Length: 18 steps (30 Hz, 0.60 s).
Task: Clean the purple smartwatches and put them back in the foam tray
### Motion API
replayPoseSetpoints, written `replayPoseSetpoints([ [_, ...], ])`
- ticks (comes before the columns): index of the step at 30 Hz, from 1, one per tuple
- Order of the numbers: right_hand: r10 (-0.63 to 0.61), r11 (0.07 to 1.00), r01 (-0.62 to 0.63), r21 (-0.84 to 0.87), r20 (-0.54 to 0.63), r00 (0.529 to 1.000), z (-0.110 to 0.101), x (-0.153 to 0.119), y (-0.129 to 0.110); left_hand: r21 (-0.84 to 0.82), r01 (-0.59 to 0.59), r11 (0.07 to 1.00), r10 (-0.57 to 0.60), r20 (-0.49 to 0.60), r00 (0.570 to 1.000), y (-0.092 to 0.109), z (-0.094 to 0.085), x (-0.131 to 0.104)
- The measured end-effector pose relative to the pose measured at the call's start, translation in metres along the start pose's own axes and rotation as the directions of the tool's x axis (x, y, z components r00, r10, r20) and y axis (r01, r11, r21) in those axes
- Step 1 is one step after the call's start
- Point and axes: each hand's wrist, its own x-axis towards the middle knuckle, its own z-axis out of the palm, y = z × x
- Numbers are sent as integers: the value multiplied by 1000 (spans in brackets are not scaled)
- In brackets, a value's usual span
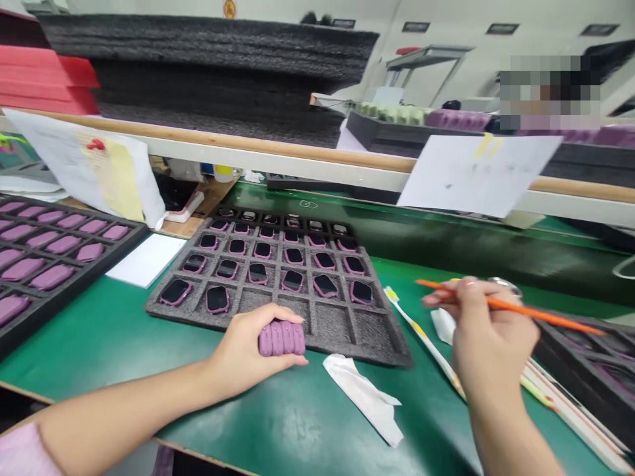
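My left hand [248,347] is closed around a stack of several purple watch cases [282,339], held by its two ends just in front of the tray. In my right hand [486,330] is a thin orange stick [536,313], pinched between thumb and fingers; its tip is too blurred to identify. The black foam tray [332,322] bears rows of purple watch cases with dark faces [292,280]; several front pockets hold nothing. Below the tray lies a crumpled white tissue [364,396]. A toothbrush [421,337] rests left of my right hand.
Another foam tray [64,301] with purple pieces stands at the left, beside a white paper pad [147,259]. A further dark tray [595,363] is at the right. A shelf rail [278,147] with hanging papers crosses behind, carrying black foam stacks [213,79].
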Motion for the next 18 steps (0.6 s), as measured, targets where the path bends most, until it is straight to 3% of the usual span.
replayPoseSetpoints([
  [1, -57, 996, 48, 75, 121, 991, 8, -18, -8, -12, -3, 1000, 3, -3, 1000, 0, 0, 0],
  [3, -339, 932, 256, 258, 362, 869, 19, -54, -22, -36, -9, 999, 9, -11, 1000, -1, 1, 0],
  [4, -439, 892, 341, 297, 390, 809, 22, -70, -28, -47, -12, 999, 12, -14, 1000, -1, 2, 0],
  [5, -526, 847, 417, 330, 401, 750, 24, -82, -31, -57, -15, 998, 14, -17, 1000, -1, 2, 0],
  [7, -621, 782, 510, 358, 385, 682, 26, -99, -33, -74, -17, 997, 16, -14, 1000, -2, 3, -1],
  [10, -684, 729, 582, 360, 361, 634, 26, -105, -28, -82, -19, 996, 20, 4, 1000, -2, 3, -1],
  [15, -788, 610, 715, 343, 354, 503, 27, -103, -22, -68, -20, 997, 21, 13, 1000, -1, 2, 0],
  [18, -790, 593, 747, 299, 396, 468, 26, -104, -24, -76, -12, 997, 13, 14, 1000, 0, 2, 0],
])
